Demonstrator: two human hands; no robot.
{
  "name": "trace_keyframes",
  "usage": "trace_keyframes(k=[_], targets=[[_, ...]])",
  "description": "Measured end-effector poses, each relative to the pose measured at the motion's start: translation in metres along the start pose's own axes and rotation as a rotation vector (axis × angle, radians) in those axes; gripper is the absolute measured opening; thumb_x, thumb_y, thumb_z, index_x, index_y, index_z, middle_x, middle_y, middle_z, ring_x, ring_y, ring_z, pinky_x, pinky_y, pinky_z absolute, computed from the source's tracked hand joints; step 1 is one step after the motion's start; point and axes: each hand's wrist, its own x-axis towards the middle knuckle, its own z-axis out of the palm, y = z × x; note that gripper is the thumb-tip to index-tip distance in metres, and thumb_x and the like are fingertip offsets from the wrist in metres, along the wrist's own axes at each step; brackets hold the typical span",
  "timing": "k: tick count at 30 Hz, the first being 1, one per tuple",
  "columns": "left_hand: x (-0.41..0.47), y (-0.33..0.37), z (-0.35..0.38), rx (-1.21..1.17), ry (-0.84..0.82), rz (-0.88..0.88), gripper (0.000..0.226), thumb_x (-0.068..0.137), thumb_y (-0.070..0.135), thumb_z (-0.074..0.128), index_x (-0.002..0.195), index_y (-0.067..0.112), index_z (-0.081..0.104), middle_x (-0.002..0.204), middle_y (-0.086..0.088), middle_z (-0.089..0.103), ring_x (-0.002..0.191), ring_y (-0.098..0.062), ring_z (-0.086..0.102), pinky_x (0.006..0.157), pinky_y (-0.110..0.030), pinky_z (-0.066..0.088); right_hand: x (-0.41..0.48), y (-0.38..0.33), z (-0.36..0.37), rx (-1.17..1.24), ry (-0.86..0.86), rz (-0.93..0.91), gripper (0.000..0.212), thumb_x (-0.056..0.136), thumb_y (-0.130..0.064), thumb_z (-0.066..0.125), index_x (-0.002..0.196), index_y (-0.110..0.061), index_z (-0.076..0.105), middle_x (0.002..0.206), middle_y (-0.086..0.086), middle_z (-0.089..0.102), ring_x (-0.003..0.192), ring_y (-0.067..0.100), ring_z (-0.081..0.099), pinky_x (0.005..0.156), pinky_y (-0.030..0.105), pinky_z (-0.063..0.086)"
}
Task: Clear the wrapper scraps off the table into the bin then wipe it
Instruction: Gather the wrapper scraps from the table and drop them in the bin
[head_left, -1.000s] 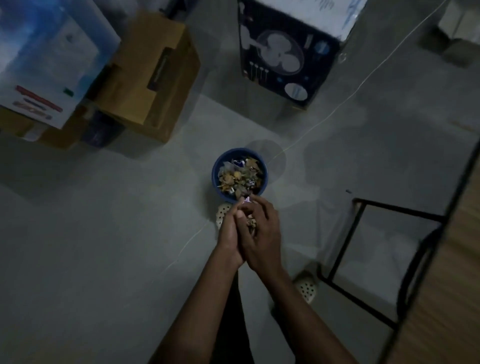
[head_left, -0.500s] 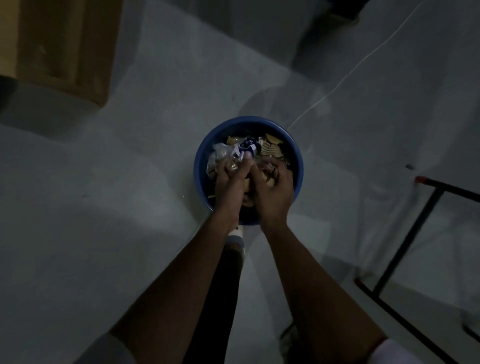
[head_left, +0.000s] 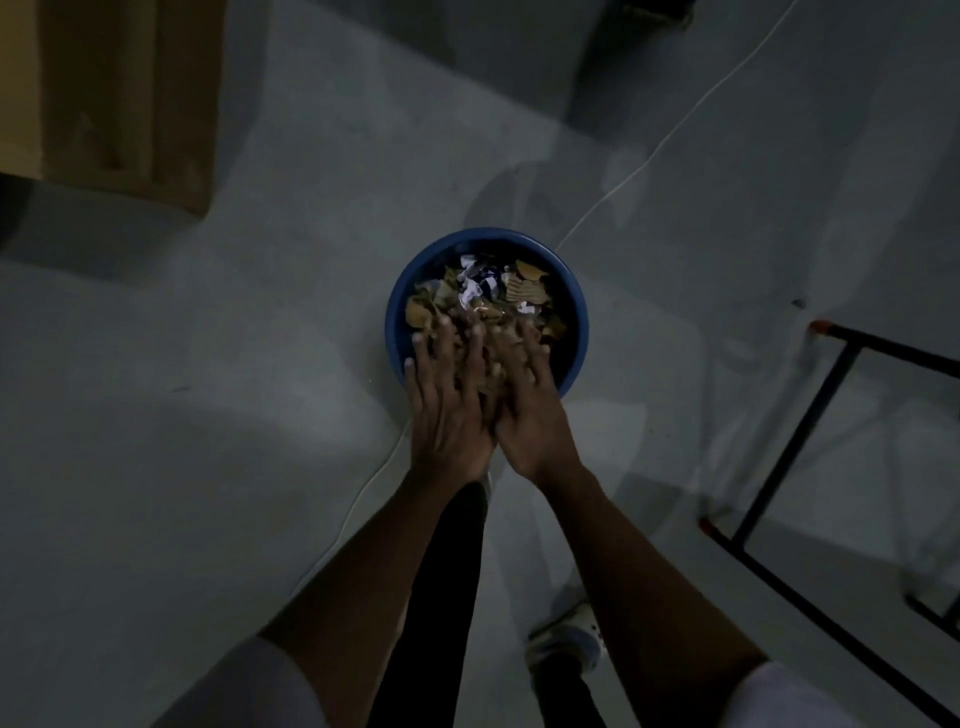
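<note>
Down on the grey floor (head_left: 208, 441), right below and just ahead of both hands, sits the blue bin (head_left: 579, 332), heaped with wrapper scraps (head_left: 498, 291). Left hand (head_left: 447, 410) and right hand (head_left: 530, 410) are side by side, touching, over the bin's near rim, with fingers spread and fairly straight, pointing into it. It's blurry there, so I can't tell if a few bits are caught between the fingers. Bin's round, so there's no long axis to line up with, and neither hand is nearer. My guess is the drop is about done and the wiping not started; the table isn't in view. Dim room: cardboard box (head_left: 130, 93) far left, white cord (head_left: 649, 161) running past the bin, black metal frame (head_left: 810, 415) on the right.
</note>
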Motion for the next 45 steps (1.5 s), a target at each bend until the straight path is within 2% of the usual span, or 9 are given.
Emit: trace_keyframes(k=[3, 9, 14, 18, 26, 30, 34, 39, 45], targets=[[0.02, -0.026, 0.036, 0.158, -0.06, 0.076, 0.105, 0.09, 0.066, 0.054, 0.164, 0.012, 0.003, 0.17, -0.02, -0.004, 0.155, -0.046, -0.005, 0.125, -0.061, 0.005, 0.026, 0.031, 0.022, -0.242, -0.144, -0.037, 0.08, 0.09, -0.021, 0.054, 0.162, -0.011, 0.02, 0.169, 0.019, 0.008, 0.157, 0.033, -0.01, 0.124, 0.061, -0.002], [0.067, -0.049, 0.047, 0.263, -0.135, 0.09, 0.104, 0.089, 0.054, 0.065, 0.164, 0.015, 0.004, 0.171, -0.017, -0.001, 0.156, -0.043, -0.002, 0.125, -0.057, 0.0, 0.075, 0.056, 0.022, -0.383, -0.344, 0.152, 0.079, 0.102, -0.035, 0.055, 0.163, -0.035, 0.005, 0.171, 0.01, 0.0, 0.154, 0.043, -0.01, 0.124, 0.06, 0.002], [0.032, -0.007, -0.026, 0.178, -0.187, 0.057, 0.111, 0.083, 0.053, 0.071, 0.163, 0.011, 0.005, 0.169, -0.017, 0.007, 0.155, -0.036, 0.007, 0.125, -0.056, 0.0, 0.019, -0.005, -0.03, -0.181, -0.3, 0.217, 0.072, 0.094, -0.011, 0.058, 0.159, -0.019, 0.03, 0.166, 0.012, 0.027, 0.152, 0.035, 0.021, 0.125, 0.047, 0.013], [-0.022, 0.035, -0.099, 0.123, -0.197, 0.037, 0.104, 0.086, 0.056, 0.068, 0.163, 0.015, 0.011, 0.168, -0.015, 0.009, 0.152, -0.038, 0.009, 0.124, -0.056, 0.005, -0.055, -0.073, -0.081, -0.093, -0.152, 0.265, 0.058, 0.096, -0.011, 0.058, 0.152, -0.016, 0.044, 0.153, 0.016, 0.047, 0.137, 0.038, 0.044, 0.106, 0.037, 0.038], [-0.154, 0.158, -0.235, -0.009, -0.007, 0.16, 0.087, 0.093, 0.046, 0.066, 0.161, 0.017, 0.022, 0.168, -0.014, 0.016, 0.153, -0.038, 0.01, 0.124, -0.056, 0.012, -0.216, -0.16, -0.183, -0.167, 0.09, 0.16, 0.05, 0.099, -0.019, 0.054, 0.148, -0.013, 0.048, 0.154, 0.013, 0.045, 0.142, 0.032, 0.039, 0.113, 0.044, 0.038], [-0.244, 0.231, -0.263, -0.199, 0.086, 0.191, 0.063, 0.093, 0.038, 0.069, 0.148, 0.014, 0.049, 0.157, -0.013, 0.04, 0.147, -0.036, 0.029, 0.121, -0.047, 0.021, -0.32, -0.179, -0.238, -0.101, 0.291, 0.063, 0.041, 0.1, -0.018, 0.057, 0.141, -0.013, 0.056, 0.147, 0.011, 0.052, 0.139, 0.029, 0.042, 0.113, 0.038, 0.034], [-0.352, 0.302, -0.276, -0.494, 0.236, 0.281, 0.031, 0.09, 0.03, 0.064, 0.115, 0.013, 0.073, 0.121, -0.007, 0.07, 0.119, -0.029, 0.056, 0.103, -0.036, 0.037, -0.445, -0.177, -0.284, -0.002, 0.514, -0.002, 0.031, 0.099, -0.016, 0.06, 0.129, -0.013, 0.066, 0.133, 0.011, 0.062, 0.127, 0.029, 0.054, 0.105, 0.032, 0.037], [-0.457, 0.376, -0.252, -0.736, 0.077, 0.338, 0.01, 0.095, 0.015, 0.068, 0.098, 0.022, 0.075, 0.094, 0.006, 0.073, 0.093, -0.013, 0.069, 0.087, -0.038, 0.057, -0.577, -0.138, -0.311, 0.171, 0.741, 0.032, 0.022, 0.098, -0.019, 0.062, 0.117, -0.018, 0.074, 0.119, 0.004, 0.071, 0.111, 0.019, 0.063, 0.091, 0.031, 0.047], [-0.508, 0.444, -0.206, -0.723, -0.139, 0.375, 0.009, 0.096, 0.017, 0.067, 0.097, 0.018, 0.076, 0.094, -0.004, 0.078, 0.081, -0.007, 0.071, 0.074, -0.03, 0.056, -0.658, -0.081, -0.332, 0.397, 0.908, 0.188, 0.018, 0.098, -0.019, 0.062, 0.111, -0.024, 0.074, 0.107, -0.003, 0.072, 0.101, 0.016, 0.066, 0.078, 0.023, 0.043]])
